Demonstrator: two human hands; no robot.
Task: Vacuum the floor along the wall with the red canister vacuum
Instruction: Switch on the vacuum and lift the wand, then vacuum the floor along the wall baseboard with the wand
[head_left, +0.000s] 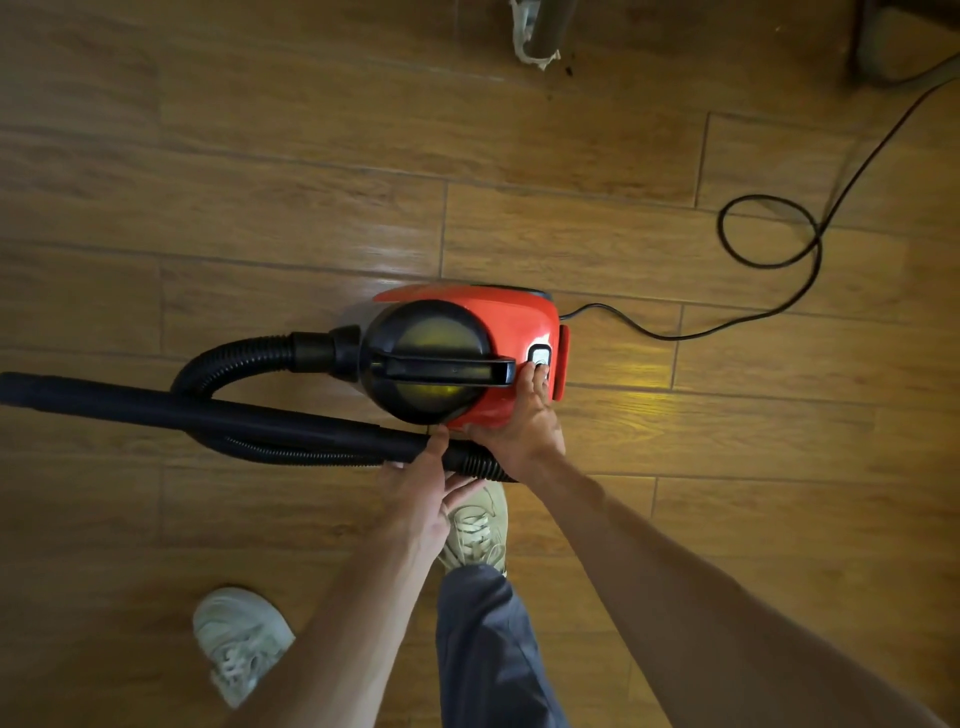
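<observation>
right, red canister vacuum (511, 332) sits mid-floor (260, 208), its long axis running left-right across the boards, power cord (769, 270) trailing off its right end. right hand (524, 421) rests on the rear of the body, a fingertip on the switch (539, 358), nothing gripped. left hand (423, 488) has its fingers wrapped around the black wand (208, 410), just near-side of the canister and parallel to it. looks like power-on step; right hand is the nearer one. wall not in view.

No readable text anywhere; red canister vacuum (519, 332) switch perhaps marked, too blurred.
</observation>
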